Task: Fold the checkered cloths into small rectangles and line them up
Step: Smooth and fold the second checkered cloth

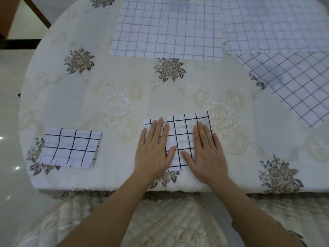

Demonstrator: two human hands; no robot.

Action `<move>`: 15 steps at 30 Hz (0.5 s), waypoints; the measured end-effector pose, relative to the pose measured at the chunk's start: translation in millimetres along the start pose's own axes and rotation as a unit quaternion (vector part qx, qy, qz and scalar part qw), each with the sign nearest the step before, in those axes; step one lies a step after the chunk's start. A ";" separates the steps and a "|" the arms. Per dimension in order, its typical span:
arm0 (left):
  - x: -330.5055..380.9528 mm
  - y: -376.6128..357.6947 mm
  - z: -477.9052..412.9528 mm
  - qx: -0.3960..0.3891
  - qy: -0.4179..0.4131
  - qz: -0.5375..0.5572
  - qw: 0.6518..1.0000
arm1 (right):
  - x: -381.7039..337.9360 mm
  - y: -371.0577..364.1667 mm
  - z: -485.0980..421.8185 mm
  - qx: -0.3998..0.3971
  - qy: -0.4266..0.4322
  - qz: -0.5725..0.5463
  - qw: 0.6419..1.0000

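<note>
White black-checked folded cloth (184,137) lies near the worktop (124,82) front edge; left hand (153,150) and right hand (208,155) press it, grip released, fingers flat; a careless lift-off might spring the fold open, skewing it from the finished rectangle (71,148) leftward.

Cream floral tablecloth (114,82) spread flat; quilted cushion (169,221) below near edge; glossy floor (8,122) at left
</note>
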State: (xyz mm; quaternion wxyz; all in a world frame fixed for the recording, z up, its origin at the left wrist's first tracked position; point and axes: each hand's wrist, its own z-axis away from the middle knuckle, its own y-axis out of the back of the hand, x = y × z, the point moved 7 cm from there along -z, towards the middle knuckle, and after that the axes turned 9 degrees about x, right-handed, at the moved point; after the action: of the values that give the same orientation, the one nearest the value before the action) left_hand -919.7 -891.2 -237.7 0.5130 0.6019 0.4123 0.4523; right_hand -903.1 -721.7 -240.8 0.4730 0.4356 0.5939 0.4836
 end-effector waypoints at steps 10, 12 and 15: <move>-19.0 2.6 6.4 -0.046 -0.025 -0.031 0.998 | 33.4 5.8 5.6 0.004 -0.071 0.018 0.997; -22.3 4.2 5.4 -0.053 -0.027 -0.025 0.998 | 37.1 4.7 5.4 -0.009 -0.077 0.021 0.997; -25.7 10.3 1.2 -0.074 -0.026 -0.012 0.997 | 37.7 2.6 4.8 -0.041 -0.088 0.026 0.995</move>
State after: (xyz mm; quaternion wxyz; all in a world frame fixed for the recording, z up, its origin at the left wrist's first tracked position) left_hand -924.7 -917.5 -230.7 0.5722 0.5685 0.3713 0.4599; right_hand -904.7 -683.8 -243.9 0.5281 0.4720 0.5183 0.4793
